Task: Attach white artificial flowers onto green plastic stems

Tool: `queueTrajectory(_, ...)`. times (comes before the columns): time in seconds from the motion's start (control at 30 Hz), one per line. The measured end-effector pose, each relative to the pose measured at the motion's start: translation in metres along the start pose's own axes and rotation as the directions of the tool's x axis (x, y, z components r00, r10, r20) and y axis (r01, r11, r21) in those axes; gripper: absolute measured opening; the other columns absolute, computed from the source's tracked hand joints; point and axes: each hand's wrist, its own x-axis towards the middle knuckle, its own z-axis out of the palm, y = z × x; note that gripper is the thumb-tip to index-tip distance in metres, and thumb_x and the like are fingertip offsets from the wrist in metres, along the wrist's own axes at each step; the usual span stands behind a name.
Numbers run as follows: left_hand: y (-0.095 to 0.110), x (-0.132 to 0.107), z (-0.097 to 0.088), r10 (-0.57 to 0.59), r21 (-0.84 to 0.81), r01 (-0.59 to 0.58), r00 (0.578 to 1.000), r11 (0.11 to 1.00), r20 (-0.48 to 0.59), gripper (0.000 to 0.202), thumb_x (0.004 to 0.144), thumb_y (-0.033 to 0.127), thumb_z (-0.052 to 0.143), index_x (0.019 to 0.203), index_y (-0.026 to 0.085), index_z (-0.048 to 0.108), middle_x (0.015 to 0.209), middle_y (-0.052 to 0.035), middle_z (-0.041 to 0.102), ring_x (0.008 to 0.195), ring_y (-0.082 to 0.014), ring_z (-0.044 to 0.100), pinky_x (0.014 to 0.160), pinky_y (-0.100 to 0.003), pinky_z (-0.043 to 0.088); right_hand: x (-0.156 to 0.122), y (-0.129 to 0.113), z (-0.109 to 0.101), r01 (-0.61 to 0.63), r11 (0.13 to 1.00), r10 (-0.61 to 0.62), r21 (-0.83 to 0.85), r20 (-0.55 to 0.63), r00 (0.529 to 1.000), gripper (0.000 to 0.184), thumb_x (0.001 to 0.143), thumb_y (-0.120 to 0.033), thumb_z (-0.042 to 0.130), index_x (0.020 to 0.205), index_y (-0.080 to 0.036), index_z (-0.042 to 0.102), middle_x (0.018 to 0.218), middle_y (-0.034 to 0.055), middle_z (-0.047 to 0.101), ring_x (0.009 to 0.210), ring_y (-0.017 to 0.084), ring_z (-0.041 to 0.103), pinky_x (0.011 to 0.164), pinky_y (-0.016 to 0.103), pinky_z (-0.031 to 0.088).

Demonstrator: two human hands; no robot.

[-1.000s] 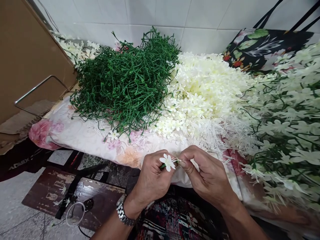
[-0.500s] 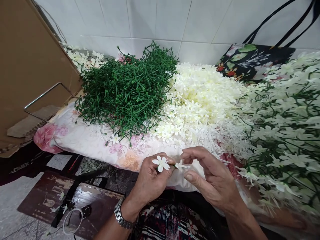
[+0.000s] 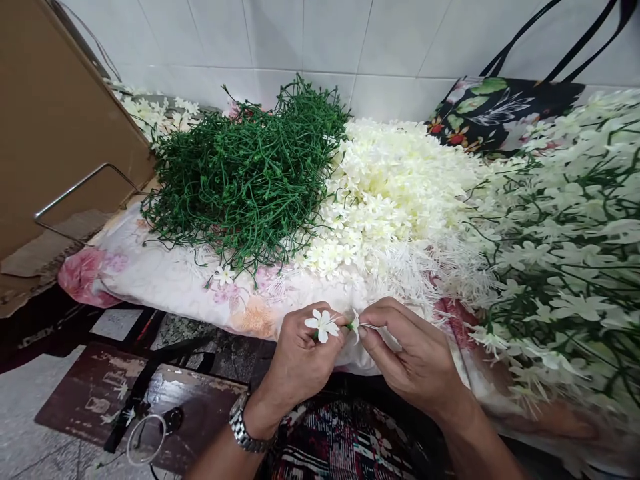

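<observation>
My left hand [image 3: 305, 350] is closed on a green artificial flower stem, mostly hidden in the fingers. One white blossom [image 3: 323, 325] on it shows above the thumb, and a second white blossom [image 3: 355, 323] sticks out to the right. At that second blossom, the thumb and fingertips of my right hand [image 3: 407, 350] pinch its thin white filaments. Just beyond my hands lie a heap of loose white petals [image 3: 400, 180], a tangle of green plastic stems [image 3: 245, 177] and a bunch of white filaments [image 3: 440, 267].
Finished-looking white flowers on stems [image 3: 565, 253] pile up at the right. A floral black bag [image 3: 500, 117] leans on the tiled wall [image 3: 330, 33]. Cardboard [image 3: 55, 133] stands at left beside the flowered cloth [image 3: 175, 283]. A worn brown board [image 3: 95, 393] lies low at left.
My right hand's fingers have closed from apart to a pinch at the second blossom's filaments. My left hand keeps its hold. The view has shifted slightly.
</observation>
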Motion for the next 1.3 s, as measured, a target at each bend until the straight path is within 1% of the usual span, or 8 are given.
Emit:
queueTrajectory(0.23, -0.001, 0.002, 0.001, 0.03, -0.004, -0.03, 0.999, 1.0, 0.038, 0.025, 0.076, 0.016, 0.045, 0.053, 0.018, 0.038, 0.054, 0.0051, 0.034, 0.047, -0.0064, 0.032, 0.044, -0.02, 0.027, 0.001, 0.005, 0.006, -0.017, 0.998, 0.017, 0.064, 0.001, 1.0, 0.013, 0.083, -0.005, 0.049, 0.083, -0.018, 0.053, 0.068, 0.0013, 0.055, 0.061, 0.011, 0.053, 0.053, 0.023, 0.045)
queueTrajectory(0.43, -0.002, 0.002, 0.001, 0.058, 0.093, -0.061, 0.998, 0.994, 0.028, 0.028, 0.077, 0.014, 0.044, 0.051, 0.018, 0.033, 0.053, 0.0056, 0.031, 0.047, -0.0066, 0.031, 0.044, -0.02, 0.025, 0.001, 0.005, 0.007, -0.014, 0.996, 0.012, 0.088, 0.023, 1.0, 0.014, 0.083, -0.004, 0.049, 0.085, -0.018, 0.053, 0.069, 0.0017, 0.055, 0.063, 0.011, 0.053, 0.055, 0.023, 0.046)
queueTrajectory(0.77, -0.004, 0.003, 0.0, 0.087, 0.166, -0.09, 0.996, 0.982, 0.03, 0.024, 0.072, 0.01, 0.043, 0.051, 0.018, 0.035, 0.053, 0.0052, 0.034, 0.049, -0.0071, 0.034, 0.047, -0.02, 0.028, 0.002, 0.005, 0.009, 0.006, 0.998, -0.008, 0.055, 0.031, 1.0, 0.013, 0.085, -0.005, 0.048, 0.081, -0.016, 0.054, 0.068, 0.0019, 0.053, 0.061, 0.01, 0.052, 0.054, 0.021, 0.045)
queueTrajectory(0.93, 0.001, 0.004, -0.002, -0.007, 0.053, 0.004, 0.999, 0.999, 0.045, 0.019, 0.071, 0.015, 0.047, 0.053, 0.016, 0.044, 0.054, 0.0047, 0.038, 0.05, -0.0075, 0.035, 0.046, -0.019, 0.03, 0.001, 0.004, 0.005, 0.001, 0.997, -0.003, 0.077, 0.026, 1.0, 0.011, 0.086, -0.009, 0.048, 0.083, -0.017, 0.055, 0.07, 0.0019, 0.054, 0.063, 0.011, 0.053, 0.055, 0.023, 0.046)
queueTrajectory(1.03, 0.003, 0.002, -0.004, -0.007, -0.033, 0.008, 1.0, 0.999, 0.01, 0.016, 0.072, 0.02, 0.053, 0.058, 0.015, 0.054, 0.053, 0.0041, 0.042, 0.049, -0.0081, 0.039, 0.045, -0.019, 0.032, 0.002, 0.001, -0.005, -0.039, 0.996, 0.037, 0.078, 0.025, 0.999, 0.007, 0.085, -0.012, 0.052, 0.089, -0.017, 0.056, 0.075, 0.0028, 0.058, 0.068, 0.013, 0.056, 0.06, 0.024, 0.048)
queueTrajectory(1.1, 0.004, 0.0, -0.004, 0.049, -0.012, -0.05, 0.998, 0.999, -0.042, 0.014, 0.073, 0.019, 0.054, 0.06, 0.014, 0.059, 0.054, 0.0031, 0.046, 0.048, -0.0084, 0.042, 0.044, -0.019, 0.034, 0.004, -0.003, -0.012, -0.065, 0.996, 0.064, 0.067, 0.008, 0.998, 0.008, 0.084, -0.015, 0.054, 0.091, -0.018, 0.056, 0.077, 0.0029, 0.059, 0.07, 0.014, 0.057, 0.062, 0.026, 0.048)
queueTrajectory(1.17, 0.003, -0.003, -0.004, 0.157, 0.079, -0.15, 0.983, 0.986, -0.094, 0.014, 0.074, 0.015, 0.053, 0.063, 0.014, 0.062, 0.055, 0.0022, 0.049, 0.048, -0.0088, 0.045, 0.045, -0.02, 0.036, 0.004, -0.006, -0.017, -0.078, 0.994, 0.079, 0.071, -0.007, 0.997, 0.007, 0.084, -0.016, 0.054, 0.091, -0.018, 0.056, 0.075, 0.0024, 0.058, 0.069, 0.014, 0.056, 0.061, 0.027, 0.048)
queueTrajectory(1.3, -0.002, -0.008, -0.004, 0.418, 0.323, -0.373, 0.905, 0.87, -0.08, 0.016, 0.076, 0.007, 0.05, 0.074, 0.015, 0.063, 0.059, 0.001, 0.053, 0.052, -0.0101, 0.048, 0.048, -0.021, 0.038, 0.004, -0.012, -0.017, -0.088, 0.99, 0.088, 0.109, 0.005, 0.996, 0.008, 0.084, -0.02, 0.055, 0.092, -0.018, 0.056, 0.075, 0.0022, 0.057, 0.069, 0.014, 0.055, 0.06, 0.026, 0.047)
